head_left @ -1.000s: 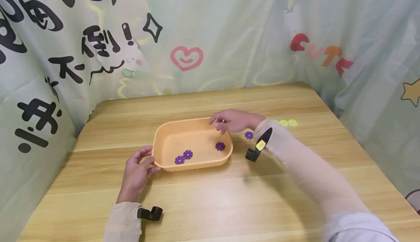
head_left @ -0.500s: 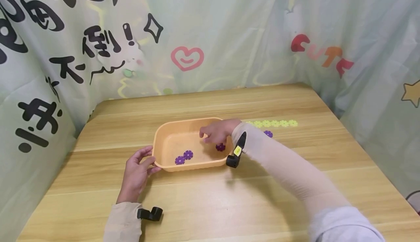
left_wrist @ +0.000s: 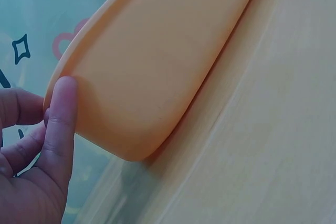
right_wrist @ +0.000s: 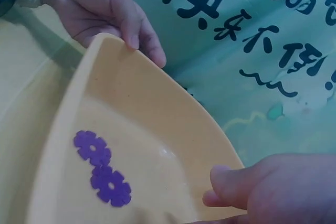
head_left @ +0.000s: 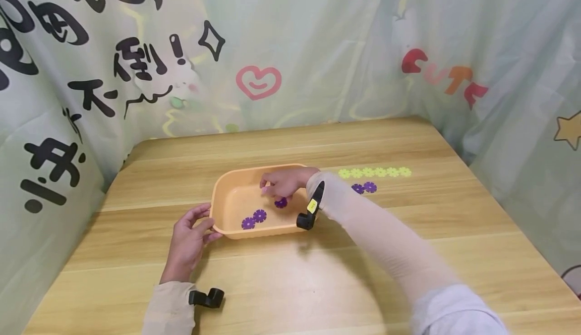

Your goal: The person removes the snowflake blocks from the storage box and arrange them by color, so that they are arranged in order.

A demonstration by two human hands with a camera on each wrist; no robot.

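Observation:
An orange plastic tray [head_left: 236, 183] stands on the wooden table. My left hand [head_left: 189, 239] grips its left end, thumb on the near side and fingers behind the rim, as the left wrist view shows. Inside the tray is my right hand [head_left: 283, 183], its fingers bent downward. A purple snowflake disc [head_left: 281, 203] lies directly under that hand; whether the fingers pinch it or only touch it is hidden. Two more purple snowflake discs [right_wrist: 111, 186], joined together, lie on the tray floor nearer the left hand. In the right wrist view, the right thumb [right_wrist: 228, 182] shows above the tray.
Behind the right forearm, a row of several yellow snowflake discs [head_left: 374, 172] lies on the table [head_left: 254, 284]. Just in front of it are two purple discs [head_left: 364, 188]. A printed curtain [head_left: 317, 47] hangs round the table's back and sides.
My right hand has moved left and down into the tray, uncovering the yellow row. The single purple disc in the tray has shifted left with it. The left hand stays in place.

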